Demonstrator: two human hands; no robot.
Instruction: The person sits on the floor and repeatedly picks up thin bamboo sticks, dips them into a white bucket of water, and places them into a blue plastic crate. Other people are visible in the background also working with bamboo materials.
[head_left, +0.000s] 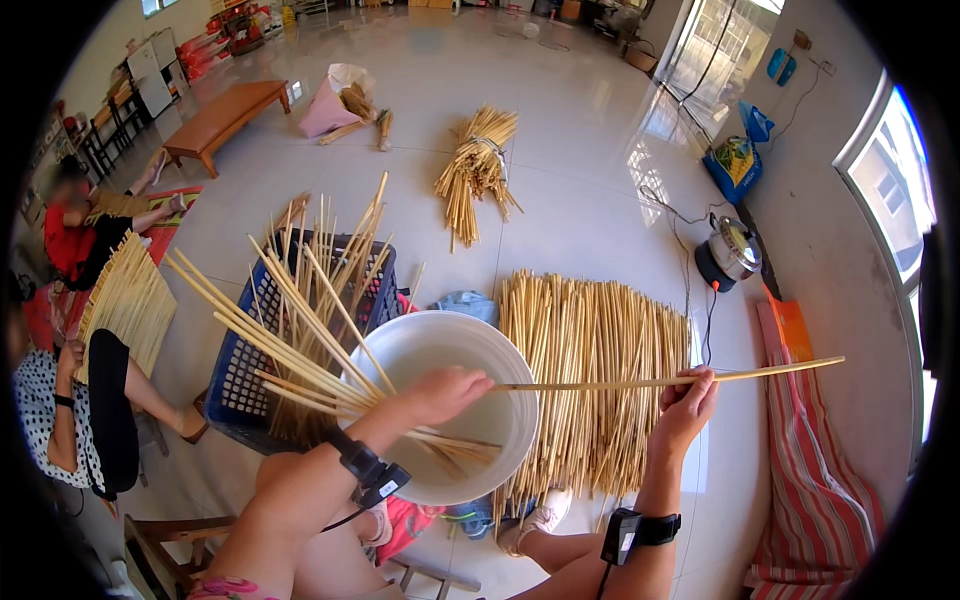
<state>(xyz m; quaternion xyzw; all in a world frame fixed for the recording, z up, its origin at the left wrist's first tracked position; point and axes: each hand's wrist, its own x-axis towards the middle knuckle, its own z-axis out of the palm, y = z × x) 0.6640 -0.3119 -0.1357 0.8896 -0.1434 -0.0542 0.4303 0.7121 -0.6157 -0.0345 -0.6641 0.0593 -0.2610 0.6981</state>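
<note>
A long peeled stalk (600, 386) stretches level between my two hands. My left hand (446, 394), over a white plastic bucket (529, 442), has the stalk's inner end at its fingertips. Farther right, my right hand (690, 405) grips the same stalk between thumb and fingers, with its far end sticking out beyond. Several pale stalks (300, 352) lean over the bucket's left rim, their lower ends inside it, partly hidden by my left forearm. A wide layer of stalks (585, 375) lies on the floor below and between my hands.
A blue plastic crate (232, 390) full of stalks stands left of the bucket. Ahead lies a tied stalk bundle (476, 169). An electric pot (727, 251) with cords and a striped cloth (810, 480) are at right. Two people sit at left, one holding a woven stalk panel (131, 307).
</note>
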